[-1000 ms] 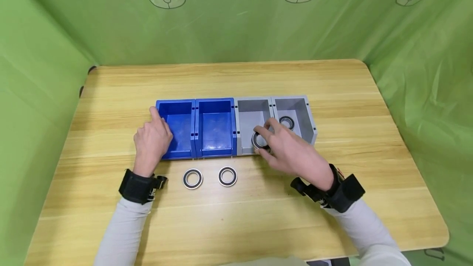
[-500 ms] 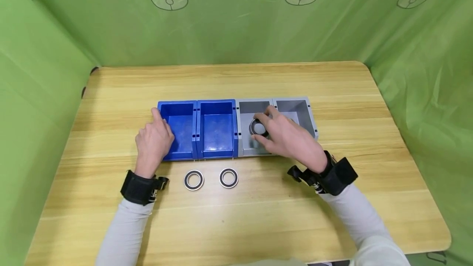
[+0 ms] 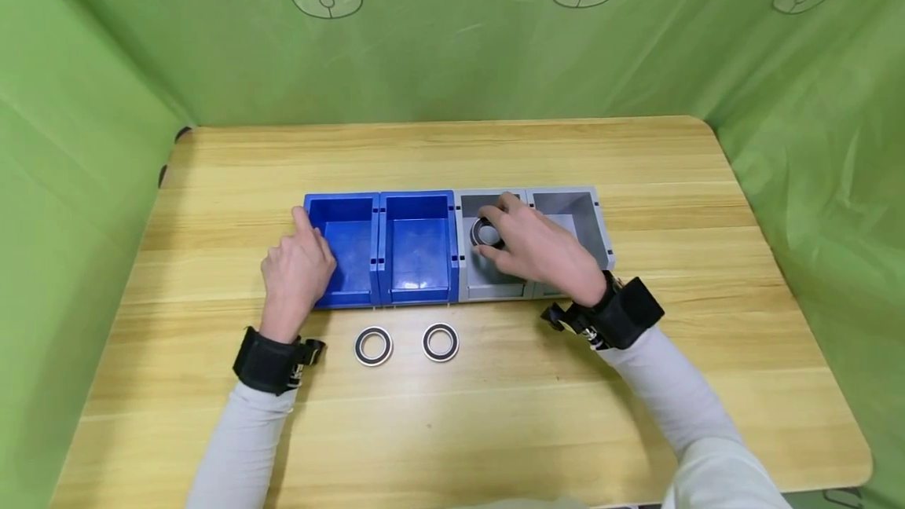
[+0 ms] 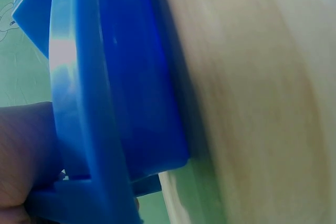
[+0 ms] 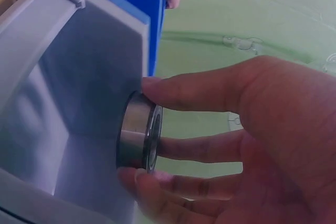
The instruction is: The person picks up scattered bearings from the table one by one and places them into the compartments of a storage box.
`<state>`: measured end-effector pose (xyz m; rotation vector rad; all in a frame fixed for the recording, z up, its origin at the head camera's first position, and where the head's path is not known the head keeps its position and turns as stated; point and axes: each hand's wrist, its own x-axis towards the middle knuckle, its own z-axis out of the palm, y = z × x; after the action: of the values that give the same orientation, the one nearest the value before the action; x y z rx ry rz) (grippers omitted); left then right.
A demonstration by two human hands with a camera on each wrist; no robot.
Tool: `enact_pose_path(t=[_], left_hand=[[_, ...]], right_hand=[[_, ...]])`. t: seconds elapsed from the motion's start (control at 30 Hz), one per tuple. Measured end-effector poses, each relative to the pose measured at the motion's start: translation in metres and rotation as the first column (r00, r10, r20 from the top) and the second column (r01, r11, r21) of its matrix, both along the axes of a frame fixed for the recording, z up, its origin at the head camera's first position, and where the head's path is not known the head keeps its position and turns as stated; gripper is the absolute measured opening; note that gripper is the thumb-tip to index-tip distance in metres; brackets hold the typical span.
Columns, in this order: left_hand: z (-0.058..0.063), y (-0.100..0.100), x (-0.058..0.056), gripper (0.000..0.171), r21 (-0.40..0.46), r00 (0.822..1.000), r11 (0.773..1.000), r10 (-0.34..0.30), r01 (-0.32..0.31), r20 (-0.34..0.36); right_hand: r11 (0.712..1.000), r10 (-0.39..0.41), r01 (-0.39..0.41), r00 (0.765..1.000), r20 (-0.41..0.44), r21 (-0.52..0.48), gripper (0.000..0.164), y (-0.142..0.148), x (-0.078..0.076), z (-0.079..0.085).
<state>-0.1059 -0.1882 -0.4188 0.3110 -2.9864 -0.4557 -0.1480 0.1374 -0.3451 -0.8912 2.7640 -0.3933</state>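
Thumb and fingertips of my right hand (image 3: 540, 246) pinch a ball bearing (image 5: 137, 129) by its outer rim. It is held over the left grey bin (image 3: 495, 291), inside the bin's outline in the head view. At the other end of the row, my left hand (image 3: 293, 277) grips the left side wall of the outer blue bin (image 3: 345, 254). Two more bearings lie flat on the table in front of the blue bins, a left one (image 3: 360, 346) and a right one (image 3: 426, 342). My right hand covers part of the right grey bin (image 3: 566, 203).
A second blue bin (image 3: 419, 250) stands between the outer blue bin and the grey ones, all side by side. The wooden table (image 3: 424, 430) carries them. Green cloth (image 3: 452, 45) hangs behind and at both sides.
My right hand has moved the bearing up and left, from the grey bin's front edge to farther back over it. The bearing seen earlier in the right grey bin is now hidden. The left hand stays put.
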Motion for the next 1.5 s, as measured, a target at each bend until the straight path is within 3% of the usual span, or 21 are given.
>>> enact_pose_path(t=[0.87,1.03,1.2,1.5], left_hand=[[0.004,0.004,-0.001,0.022,-0.008,0.998,1.0,-0.015,0.014,-0.067],[0.004,0.003,-0.003,0.022,-0.013,0.998,1.0,-0.016,0.015,-0.067],[0.004,0.002,-0.003,0.023,-0.01,0.999,1.0,-0.002,0.001,-0.043],[0.0,0.001,0.001,0.022,-0.015,0.998,1.0,-0.004,0.004,-0.056]], right_hand=[[0.986,-0.009,-0.015,0.989,0.145,0.167,0.048,-0.012,-0.021,-0.025],[0.978,0.043,-0.06,0.995,0.085,0.198,0.036,-0.016,-0.022,-0.034],[0.973,0.085,-0.086,0.996,0.014,0.213,0.034,-0.019,-0.021,-0.041],[0.966,0.081,-0.084,0.996,0.023,0.244,0.038,-0.022,-0.018,-0.044]])
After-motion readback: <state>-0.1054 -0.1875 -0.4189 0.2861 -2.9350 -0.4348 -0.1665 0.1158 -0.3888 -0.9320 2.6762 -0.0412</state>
